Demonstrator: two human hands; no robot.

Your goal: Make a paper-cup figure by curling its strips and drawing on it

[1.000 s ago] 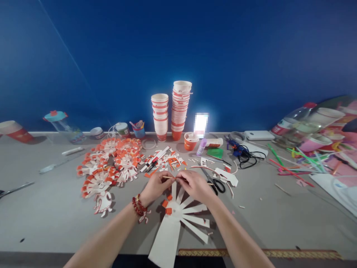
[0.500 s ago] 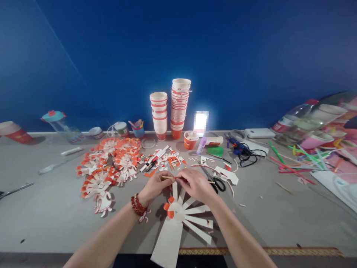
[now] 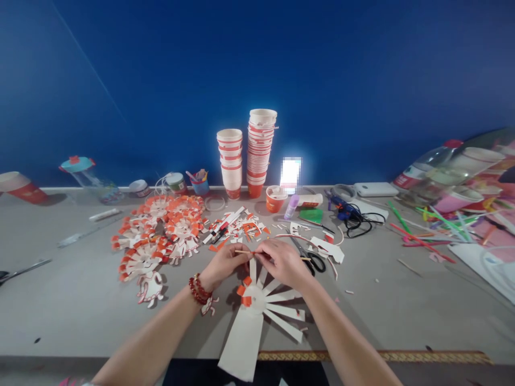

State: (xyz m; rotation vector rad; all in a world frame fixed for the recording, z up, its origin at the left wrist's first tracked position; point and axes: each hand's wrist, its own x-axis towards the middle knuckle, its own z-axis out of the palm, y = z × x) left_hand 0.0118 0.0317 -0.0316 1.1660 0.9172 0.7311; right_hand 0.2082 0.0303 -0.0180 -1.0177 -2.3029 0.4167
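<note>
A paper cup cut into strips [image 3: 254,306] lies fanned out in front of me, its round base in the middle. Several short strips on its left are curled, showing orange ends [image 3: 244,292]; one wide panel points toward me. Above it, a thin wooden stick [image 3: 242,252] runs crosswise through both hands. My left hand [image 3: 228,266], with a red bead bracelet at the wrist, pinches the stick. My right hand [image 3: 285,261] is closed on the stick too, at the tip of an upright strip [image 3: 252,271]. Fingers hide where strip and stick meet.
Left of my hands are piled orange-and-white paper cutouts [image 3: 161,236]. Paper scraps [image 3: 241,228] lie beyond the hands, and black scissors [image 3: 316,262] right of them. Two cup stacks [image 3: 260,155] stand by the blue wall. A glue gun [image 3: 346,212] with its cord lies farther right.
The view has shifted slightly. Both hands keep their pinch on the stick at the strip's tip, with only slight finger movement. The cut cup lies almost as before.
</note>
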